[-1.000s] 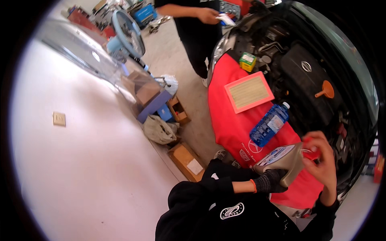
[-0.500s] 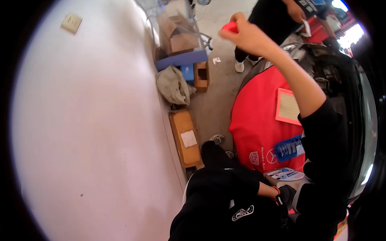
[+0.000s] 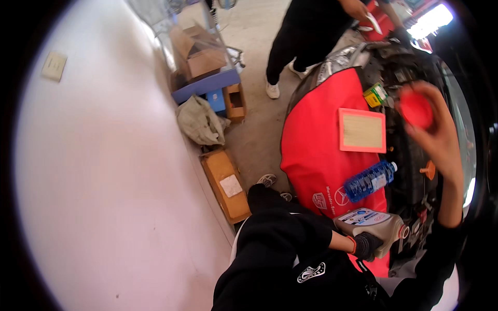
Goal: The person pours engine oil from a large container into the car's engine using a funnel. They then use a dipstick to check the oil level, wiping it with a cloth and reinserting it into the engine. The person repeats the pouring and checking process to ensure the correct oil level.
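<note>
My left hand [image 3: 367,245], in a black glove, is closed around the handle of a grey oil jug [image 3: 358,218] with a printed label. The jug lies tilted at the front edge of the engine bay, its neck pointing right. Over the engine bay [image 3: 410,155] my bare right hand [image 3: 440,136] is raised, its fingers curled around a round red cap [image 3: 416,110]. Just left of the bay, a blue plastic bottle [image 3: 369,181] with a white cap lies on the red fender cover [image 3: 311,135]. Below my right hand, an orange funnel-shaped piece [image 3: 428,170] sits in the bay.
A rectangular air filter [image 3: 363,130] with an orange-red frame rests on the cover, near a small yellow-green box [image 3: 374,95]. Another person [image 3: 298,44] stands at the car's far side. Cardboard boxes [image 3: 225,185] and a grey-green cloth bundle [image 3: 201,120] line the white wall [image 3: 114,171].
My right hand has come down and right from high above the floor to over the engine bay, still with the red cap. The view has shifted, and the jug's neck now shows.
</note>
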The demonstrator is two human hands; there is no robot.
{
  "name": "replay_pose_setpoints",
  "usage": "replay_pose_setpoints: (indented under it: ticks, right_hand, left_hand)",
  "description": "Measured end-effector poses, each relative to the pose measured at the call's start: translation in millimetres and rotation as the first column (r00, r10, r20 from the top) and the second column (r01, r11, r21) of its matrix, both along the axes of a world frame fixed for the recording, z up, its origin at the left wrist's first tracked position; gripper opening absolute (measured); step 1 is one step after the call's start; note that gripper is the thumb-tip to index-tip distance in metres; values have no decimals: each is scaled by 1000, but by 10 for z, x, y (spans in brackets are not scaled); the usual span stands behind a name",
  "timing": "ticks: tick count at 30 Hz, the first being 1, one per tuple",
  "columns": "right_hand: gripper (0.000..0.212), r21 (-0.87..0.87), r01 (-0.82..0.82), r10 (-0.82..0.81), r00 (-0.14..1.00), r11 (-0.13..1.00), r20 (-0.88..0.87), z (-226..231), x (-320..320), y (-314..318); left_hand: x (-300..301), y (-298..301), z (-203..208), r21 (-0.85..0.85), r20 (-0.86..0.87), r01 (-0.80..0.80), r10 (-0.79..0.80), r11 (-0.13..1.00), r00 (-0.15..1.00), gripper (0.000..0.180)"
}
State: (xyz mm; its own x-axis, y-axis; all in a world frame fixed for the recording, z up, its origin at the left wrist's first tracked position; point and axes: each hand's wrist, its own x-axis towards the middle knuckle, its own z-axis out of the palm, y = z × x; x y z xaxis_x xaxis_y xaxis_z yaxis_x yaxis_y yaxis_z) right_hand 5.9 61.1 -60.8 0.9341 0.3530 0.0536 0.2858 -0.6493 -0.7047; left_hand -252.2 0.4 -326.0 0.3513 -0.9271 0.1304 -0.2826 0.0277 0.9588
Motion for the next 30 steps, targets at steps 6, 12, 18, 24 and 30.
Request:
replay_pose_setpoints:
  ticks: [6, 12, 18, 24, 30]
  right_hand:
    - [59, -503, 395, -521, 843, 769, -134, 271, -1584, -1614]
    - [60, -593, 436, -654, 725, 677, -214, -325, -2793, -2304]
    - [55, -674, 393, -677, 703, 626, -219, -757, -3023, -2516]
    - [40, -697, 162, -331, 937, 698, -114, -964, -2857, -2724]
    - [32, -873, 168, -617, 767, 458, -176, -1107, -2689, -2719]
  left_hand:
    - [-121, -156, -41, 3, 113, 71, -71, 997, 991, 60]
    - [-20, -81, -144, 48, 192, 104, -111, 993, 975, 62]
    - [-52, -9, -142, 77, 199, 138, -151, 987, 968, 65]
    - [55, 40, -14, 35, 149, 112, -116, 993, 982, 60]
    - [21, 18, -54, -18, 252, 113, -105, 993, 962, 56]
